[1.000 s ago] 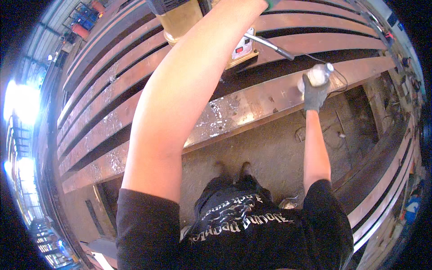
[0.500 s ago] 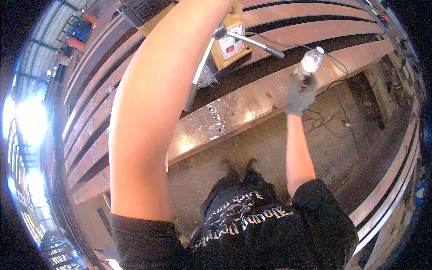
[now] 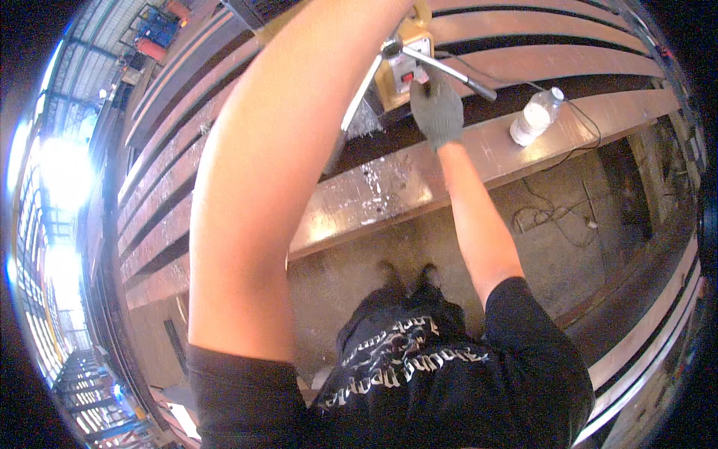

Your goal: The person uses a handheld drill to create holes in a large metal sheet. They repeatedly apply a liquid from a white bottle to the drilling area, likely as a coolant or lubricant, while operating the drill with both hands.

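My right hand (image 3: pixel 438 114), in a grey glove, reaches to the control panel (image 3: pixel 423 51) of a yellow drilling machine (image 3: pixel 387 88), its fingertips by the red switch (image 3: pixel 407 77). One fingertip is stretched toward the panel; the other fingers are largely hidden behind the glove's back. I see nothing held in it. My left arm stretches up past the machine, and its hand lies beyond the top edge. Silver feed handles (image 3: pixel 450 69) with dark grips stick out from the machine's hub. A clear plastic bottle (image 3: pixel 536 117) stands upright on the steel beam (image 3: pixel 348 196), right of my right hand.
Several rusty steel beams run side by side beyond the nearest one. Metal shavings (image 3: pixel 363 120) lie by the machine. A black cable (image 3: pixel 591 123) trails over the beam at the right, and more cable (image 3: pixel 550 213) lies coiled on the concrete floor (image 3: pixel 359 277).
My right hand has let go of the bottle, leaving it standing on the beam, and has moved left to the machine's panel. The view has shifted slightly; my left arm stays raised.
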`<state>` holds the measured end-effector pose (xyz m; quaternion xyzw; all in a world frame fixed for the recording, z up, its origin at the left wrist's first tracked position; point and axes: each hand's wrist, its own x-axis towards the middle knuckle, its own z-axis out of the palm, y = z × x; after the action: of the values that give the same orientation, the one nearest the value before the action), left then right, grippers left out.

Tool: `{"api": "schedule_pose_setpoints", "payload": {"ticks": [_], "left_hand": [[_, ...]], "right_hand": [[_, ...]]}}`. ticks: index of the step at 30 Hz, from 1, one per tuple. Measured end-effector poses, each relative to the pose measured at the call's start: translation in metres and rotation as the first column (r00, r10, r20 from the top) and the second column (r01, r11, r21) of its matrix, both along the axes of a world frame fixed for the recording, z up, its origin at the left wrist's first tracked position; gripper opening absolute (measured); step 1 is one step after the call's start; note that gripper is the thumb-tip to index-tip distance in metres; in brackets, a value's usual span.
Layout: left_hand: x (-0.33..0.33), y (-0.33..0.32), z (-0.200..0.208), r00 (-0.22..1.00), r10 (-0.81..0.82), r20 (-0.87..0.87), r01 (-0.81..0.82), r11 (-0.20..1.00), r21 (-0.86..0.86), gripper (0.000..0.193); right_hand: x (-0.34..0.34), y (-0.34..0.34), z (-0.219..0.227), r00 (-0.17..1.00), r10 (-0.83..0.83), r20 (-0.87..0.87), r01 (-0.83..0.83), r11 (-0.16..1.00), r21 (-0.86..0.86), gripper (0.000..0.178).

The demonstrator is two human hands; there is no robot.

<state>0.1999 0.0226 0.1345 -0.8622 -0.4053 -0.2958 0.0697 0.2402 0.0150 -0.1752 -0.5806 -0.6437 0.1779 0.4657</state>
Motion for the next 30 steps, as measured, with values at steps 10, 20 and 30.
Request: {"api": "schedule_pose_setpoints", "payload": {"ticks": [10, 20, 30], "left_hand": [[0.006, -0.002, -0.008, 1.0, 0.01, 0.013, -0.011, 0.996, 0.087, 0.047], [-0.062, -0.038, -0.067, 0.837, -0.041, 0.546, -0.295, 0.807, 0.511, 0.068], [-0.174, 0.025, -0.106, 0.424, -0.028, 0.905, -0.15, 0.984, 0.1, 0.06]], "right_hand": [[-0.014, -0.015, -0.005, 0.992, -0.047, -0.12, 0.043, 0.998, -0.038, 0.041], [0.119, 0.077, 0.007, 0.87, 0.209, 0.446, -0.038, 0.932, -0.362, 0.063], [0.066, 0.063, -0.036, 0.901, 0.027, 0.434, 0.055, 0.983, -0.177, 0.047]]}}
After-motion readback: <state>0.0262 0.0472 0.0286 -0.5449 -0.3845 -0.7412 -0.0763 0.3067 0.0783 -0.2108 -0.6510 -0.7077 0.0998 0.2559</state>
